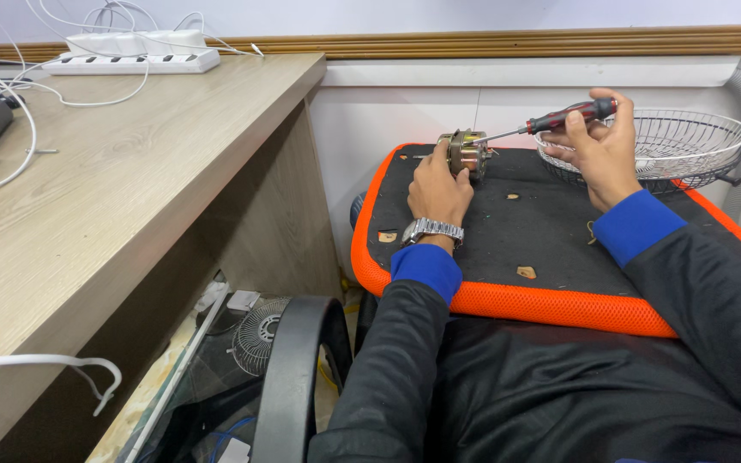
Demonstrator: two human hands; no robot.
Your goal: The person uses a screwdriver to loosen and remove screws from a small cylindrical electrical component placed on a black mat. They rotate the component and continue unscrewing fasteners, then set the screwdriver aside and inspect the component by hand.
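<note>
My left hand (439, 184) grips a small round metal motor part (465, 152) and holds it upright on a black pad with an orange rim (508, 300). My right hand (600, 150) holds a screwdriver (559, 118) with a red and black handle. Its thin shaft slants down to the left, and the tip meets the top of the motor part. A metal watch sits on my left wrist. Both arms wear dark sleeves with blue cuffs.
A white wire fan grille (662, 146) lies on the pad behind my right hand. A wooden desk (130, 189) stands at the left with a white power strip (135, 53), white cables and dark objects. A black chair armrest (293, 369) is below, another fan grille (257, 334) on the floor.
</note>
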